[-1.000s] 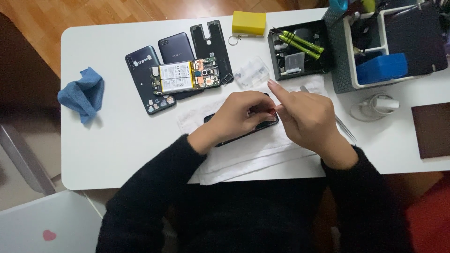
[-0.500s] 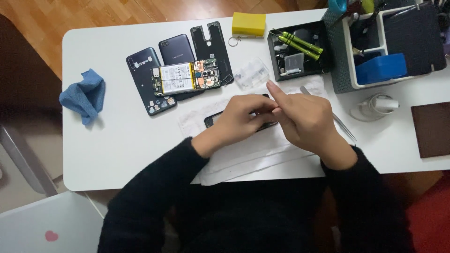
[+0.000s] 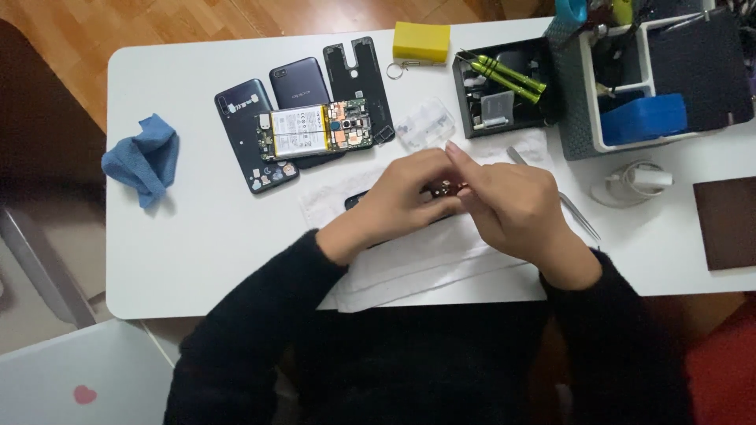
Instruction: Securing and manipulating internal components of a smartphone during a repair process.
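A person in black sleeves leans over a white worktop (image 3: 197, 252). The left hand (image 3: 402, 197) and right hand (image 3: 512, 208) meet at the centre, fingers (image 3: 457, 153) curled narrowly together, pinching a small reddish part (image 3: 446, 189) between them. Under the hands lies a dark phone (image 3: 356, 201) on white paper sheets (image 3: 417, 260); its long axis seems to run left to right, mostly hidden. Metal tweezers (image 3: 575, 212) lie just beside the right hand. Farther off are opened phones with an exposed battery (image 3: 295, 130), a blue cloth (image 3: 146, 157), a yellow block (image 3: 421, 41), a black tool tray (image 3: 504, 83) and a grey organiser basket (image 3: 575, 118). Wooden floor (image 3: 197, 20) lies beyond.
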